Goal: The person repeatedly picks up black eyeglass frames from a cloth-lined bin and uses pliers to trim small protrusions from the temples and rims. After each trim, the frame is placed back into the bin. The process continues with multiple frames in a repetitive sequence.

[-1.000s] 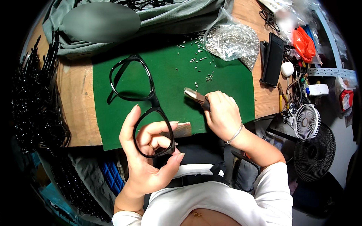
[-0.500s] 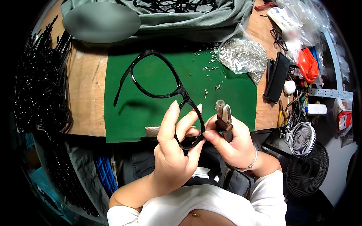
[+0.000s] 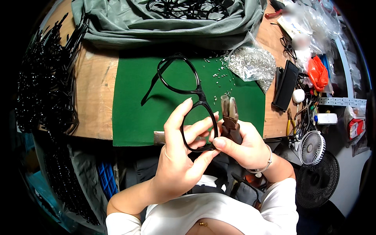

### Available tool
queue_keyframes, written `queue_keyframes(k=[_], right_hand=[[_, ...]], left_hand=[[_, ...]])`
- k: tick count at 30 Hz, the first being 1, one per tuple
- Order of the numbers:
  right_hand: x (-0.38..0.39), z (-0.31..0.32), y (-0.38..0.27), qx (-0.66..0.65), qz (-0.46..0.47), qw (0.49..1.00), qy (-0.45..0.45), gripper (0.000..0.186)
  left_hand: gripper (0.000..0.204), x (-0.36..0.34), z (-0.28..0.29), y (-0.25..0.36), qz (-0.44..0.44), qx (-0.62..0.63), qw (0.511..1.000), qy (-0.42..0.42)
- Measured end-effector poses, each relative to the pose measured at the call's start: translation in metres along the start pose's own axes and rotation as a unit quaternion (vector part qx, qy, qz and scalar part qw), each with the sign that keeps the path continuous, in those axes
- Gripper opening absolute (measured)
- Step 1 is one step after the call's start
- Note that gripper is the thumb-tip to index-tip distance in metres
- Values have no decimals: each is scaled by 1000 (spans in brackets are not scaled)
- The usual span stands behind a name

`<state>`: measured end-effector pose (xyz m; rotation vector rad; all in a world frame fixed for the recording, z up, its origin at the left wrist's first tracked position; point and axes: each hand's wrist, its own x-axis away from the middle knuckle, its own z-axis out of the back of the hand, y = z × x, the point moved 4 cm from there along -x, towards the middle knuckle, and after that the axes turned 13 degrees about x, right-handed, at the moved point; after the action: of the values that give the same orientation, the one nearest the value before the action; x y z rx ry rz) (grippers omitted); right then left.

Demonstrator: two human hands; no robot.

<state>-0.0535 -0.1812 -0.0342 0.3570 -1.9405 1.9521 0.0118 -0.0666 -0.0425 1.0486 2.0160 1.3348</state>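
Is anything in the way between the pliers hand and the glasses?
Nothing visible is: the right hand, holding the pliers, has its thumb at the black glasses frame, which the left hand holds.

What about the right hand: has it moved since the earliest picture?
Yes: the right hand has moved back, from over the green mat to its near edge.

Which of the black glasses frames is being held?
The frame above the green mat, its near rim in the left hand; the black frames heaped in the grey cloth are in neither hand.
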Motion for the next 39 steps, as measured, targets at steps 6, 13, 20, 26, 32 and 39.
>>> queue_keyframes(k=[6, 13, 20, 26, 32, 39], right_hand=[[-3, -8, -16, -76, 11, 997, -28, 17], [1, -8, -12, -116, 10, 990, -75, 21], [18, 2, -7, 194, -14, 959, -207, 33], [12, -3, -15, 258, 0, 936, -240, 37], [9, -3, -8, 421, 6, 895, -148, 34], [10, 23, 5, 317, 60, 935, -148, 48]], left_hand=[[81, 2, 2, 3, 10, 43, 999, 13], [82, 3, 4, 17, 33, 109, 993, 23], [82, 8, 16, 29, 79, 104, 991, -13], [83, 8, 15, 25, 93, 84, 992, -22], [83, 5, 10, 17, 107, 83, 991, -4], [81, 3, 16, 15, 125, 64, 990, 28]])
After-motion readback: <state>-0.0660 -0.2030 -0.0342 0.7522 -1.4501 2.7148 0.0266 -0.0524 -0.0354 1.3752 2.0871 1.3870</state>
